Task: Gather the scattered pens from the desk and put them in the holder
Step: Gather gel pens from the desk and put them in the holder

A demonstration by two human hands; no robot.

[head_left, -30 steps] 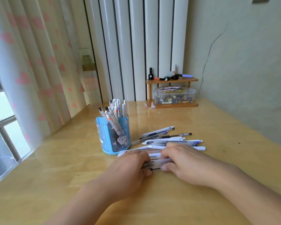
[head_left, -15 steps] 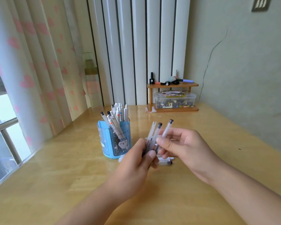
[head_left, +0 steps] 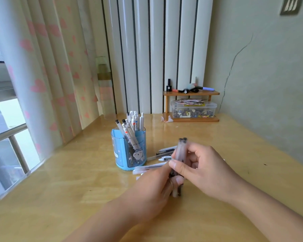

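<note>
both hands meet over the middle of the glossy yellow wooden desk (head_left: 63, 186), standing a bundle of clear plastic pens (head_left: 180, 151) upright with the lower ends on the wood. left hand (head_left: 152, 191) wraps the bottom half, right hand (head_left: 202, 170) pinches higher up, thumb in front. loose white and clear pens (head_left: 152, 167) lie just behind them, beside the blue plastic pen holder (head_left: 128, 151), already stuffed with pens.

Glossy yellow wooden desk (head_left: 77, 198) — bearing a blue pen holder (head_left: 128, 151) filled with pens, loose pens (head_left: 154, 167) lying just beside its right, and, at the far edge, a small wooden shelf (head_left: 191, 119) over a clear plastic box (head_left: 193, 110).
</note>
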